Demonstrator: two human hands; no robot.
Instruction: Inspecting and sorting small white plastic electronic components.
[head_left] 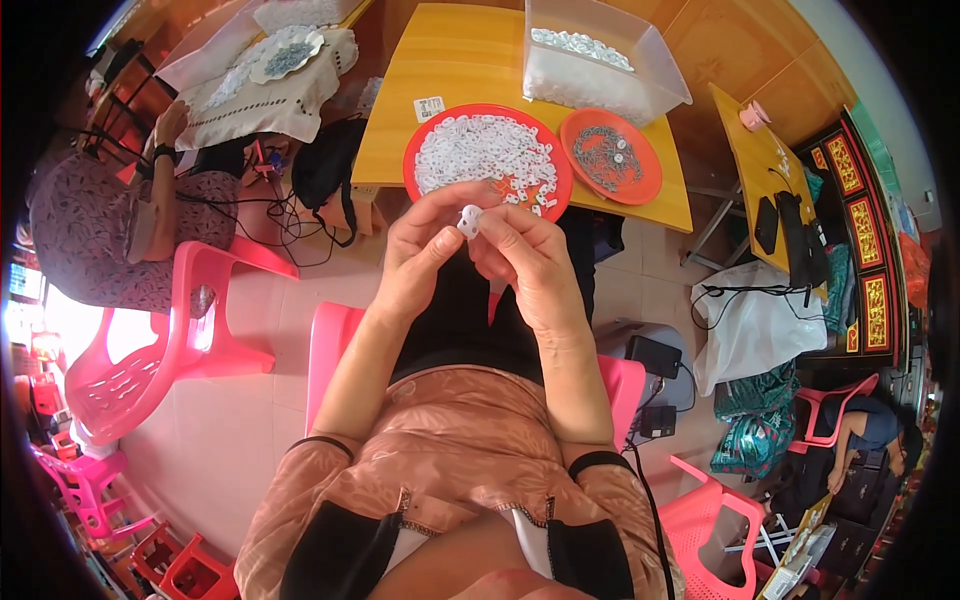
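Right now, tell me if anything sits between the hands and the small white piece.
Nothing visible does. Both hands, left and right, already pinch the white piece at their fingertips, raised in front of the red tray.

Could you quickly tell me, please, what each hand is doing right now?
Left hand: closed, fingertips pinching the small white part.
Right hand: closed, pinching the same small white part from the other side.
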